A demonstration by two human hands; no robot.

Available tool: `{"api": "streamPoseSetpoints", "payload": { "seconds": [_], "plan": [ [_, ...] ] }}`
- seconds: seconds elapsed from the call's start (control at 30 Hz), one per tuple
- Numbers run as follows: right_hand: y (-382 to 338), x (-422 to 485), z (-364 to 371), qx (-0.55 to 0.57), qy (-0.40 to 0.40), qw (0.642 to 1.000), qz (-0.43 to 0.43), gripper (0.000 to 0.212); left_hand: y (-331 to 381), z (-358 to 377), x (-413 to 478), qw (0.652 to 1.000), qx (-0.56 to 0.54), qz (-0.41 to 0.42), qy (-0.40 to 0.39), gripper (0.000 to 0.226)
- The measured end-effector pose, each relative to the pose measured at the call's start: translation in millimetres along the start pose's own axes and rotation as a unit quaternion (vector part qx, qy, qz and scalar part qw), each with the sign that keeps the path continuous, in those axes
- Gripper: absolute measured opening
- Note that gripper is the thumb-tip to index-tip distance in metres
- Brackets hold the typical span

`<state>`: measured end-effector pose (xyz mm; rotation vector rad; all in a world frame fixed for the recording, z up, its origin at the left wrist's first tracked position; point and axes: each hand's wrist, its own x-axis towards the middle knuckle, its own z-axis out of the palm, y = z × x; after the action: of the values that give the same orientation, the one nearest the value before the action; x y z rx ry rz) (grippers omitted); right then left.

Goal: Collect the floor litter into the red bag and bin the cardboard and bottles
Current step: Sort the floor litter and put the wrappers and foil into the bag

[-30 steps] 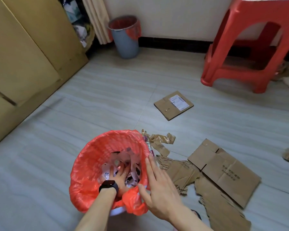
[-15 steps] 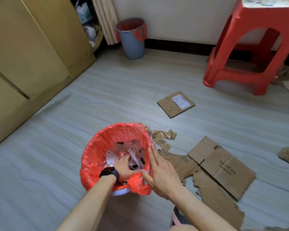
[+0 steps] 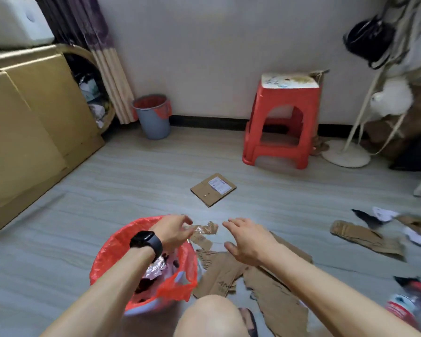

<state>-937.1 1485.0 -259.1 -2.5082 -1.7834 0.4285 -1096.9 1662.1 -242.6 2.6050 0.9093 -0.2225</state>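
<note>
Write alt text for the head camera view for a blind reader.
A person's left hand, wearing a black watch, reaches over a red plastic bag toward a torn brown cardboard scrap; the open right hand hovers above flattened cardboard on the grey floor.

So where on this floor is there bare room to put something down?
Bare floor lies left of the red bag, toward the big boxes, and between the small flat box and the grey bin. Right of the bag it is crowded: torn cardboard and scattered litter.
</note>
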Motion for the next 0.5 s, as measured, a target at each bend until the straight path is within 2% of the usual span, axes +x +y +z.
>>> {"api": "streamPoseSetpoints", "payload": {
  "seconds": [0.1,0.2,0.33,0.5],
  "plan": [
    [48,-46,-39,-0.034,0.006,0.997,0.068,0.053,81,-13,17,0.995,0.019,0.096,-0.005,0.041],
    [98,-98,-63,-0.034,0.013,0.99,0.14,0.054,161,-18,27,0.983,0.052,0.177,-0.014,0.041],
    [163,-185,-62,0.034,0.047,0.968,0.246,0.055,257,1,37,0.96,0.097,0.26,-0.041,0.04],
    [212,-271,-33,0.125,0.08,0.923,0.354,0.054,332,45,43,0.941,0.113,0.312,-0.069,0.037]
  ]
}}
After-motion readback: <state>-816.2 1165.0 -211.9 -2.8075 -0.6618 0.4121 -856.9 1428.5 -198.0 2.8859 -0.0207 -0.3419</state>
